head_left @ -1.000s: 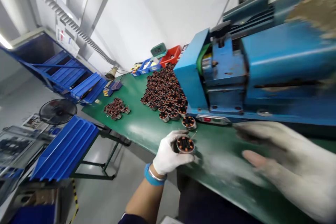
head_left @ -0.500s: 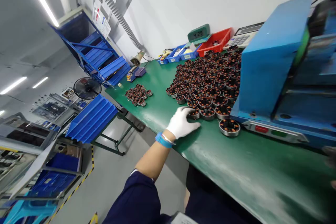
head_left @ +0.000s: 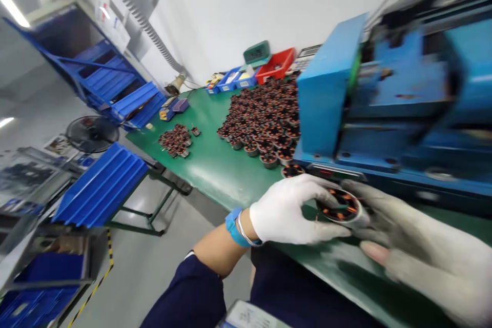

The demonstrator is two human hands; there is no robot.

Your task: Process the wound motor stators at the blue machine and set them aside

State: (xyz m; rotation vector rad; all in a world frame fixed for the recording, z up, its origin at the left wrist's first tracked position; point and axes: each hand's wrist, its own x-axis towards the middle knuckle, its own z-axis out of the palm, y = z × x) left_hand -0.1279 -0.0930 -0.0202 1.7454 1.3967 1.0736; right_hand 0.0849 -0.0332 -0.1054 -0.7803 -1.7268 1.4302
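Note:
My left hand (head_left: pixel 292 210), in a white glove with a blue band at the wrist, has its fingers around the left side of a round metal ring with copper windings (head_left: pixel 342 207). On the ring's right side is my right hand (head_left: pixel 411 236), in a greyed glove with a bare fingertip showing. Both hands hold the ring just above the green table, near its front edge. Close behind them, another wound ring (head_left: pixel 292 170) sits at the blue machine's base. Many similar rings (head_left: pixel 265 123) stand packed together left of the machine.
A blue machine (head_left: pixel 330 87) fills the right side. A smaller group of wound parts (head_left: pixel 175 139) lies on the green table (head_left: pixel 207 164). Red (head_left: pixel 275 64) and blue bins line the wall. A blue slatted rack (head_left: pixel 102 184) and a fan (head_left: pixel 92 134) stand left.
My left hand has moved right, from beside the packed rings to the held ring. My right hand has come into view from the right edge. The view has shifted right.

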